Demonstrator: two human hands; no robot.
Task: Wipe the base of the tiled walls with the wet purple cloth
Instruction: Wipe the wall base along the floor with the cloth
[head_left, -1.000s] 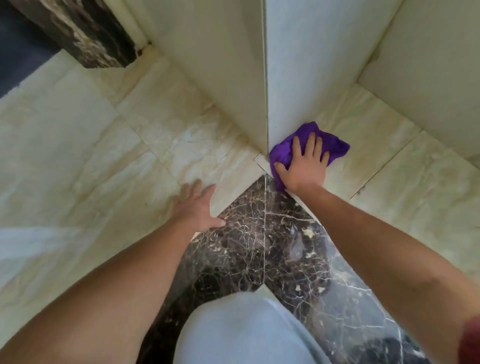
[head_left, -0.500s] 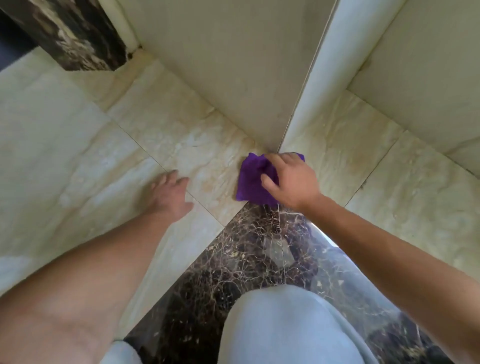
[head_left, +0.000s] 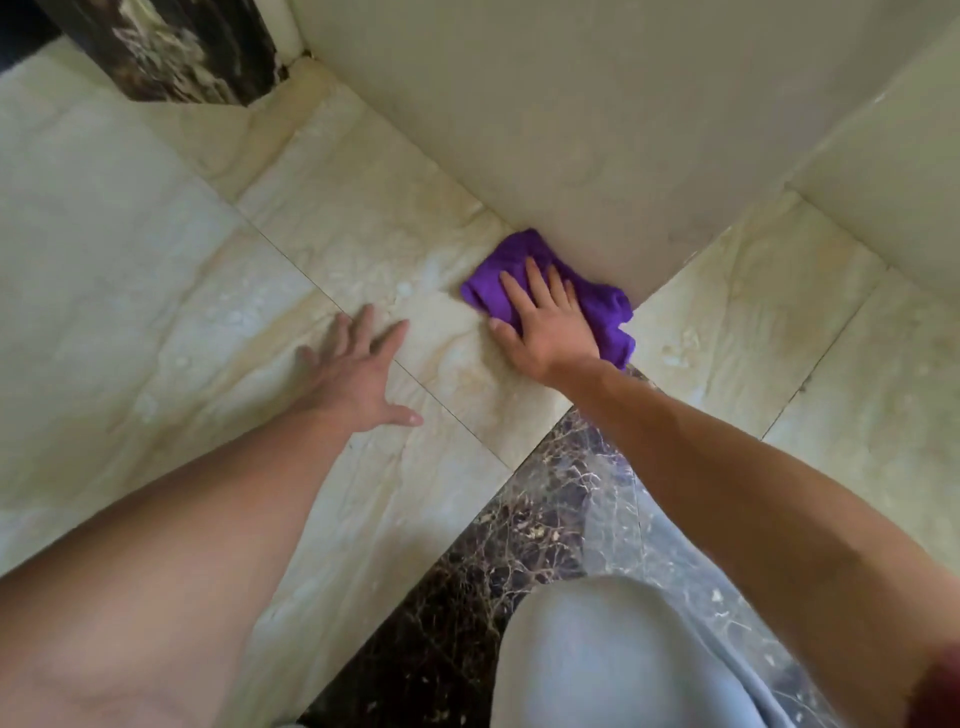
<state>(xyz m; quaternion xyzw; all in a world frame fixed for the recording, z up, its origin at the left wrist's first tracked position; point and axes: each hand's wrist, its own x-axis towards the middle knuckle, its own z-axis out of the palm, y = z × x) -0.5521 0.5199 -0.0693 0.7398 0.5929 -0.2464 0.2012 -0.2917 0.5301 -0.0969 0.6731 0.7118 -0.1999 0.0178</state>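
R hand flat, fingers spread, pressing purple cloth vs wall base, ctr frame. L hand open, empty, flat on cream floor tile. Dark marble strip below; dark pillar upper left.

Cream tile floor w/ purple cloth + left hand on it.

place: tiled room in a home or similar building, type unclear | floor: glossy cream marble-look floor tiles with dark veined marble inlay | walls: pale tiled walls meeting the floor | trim: dark marble pillar base
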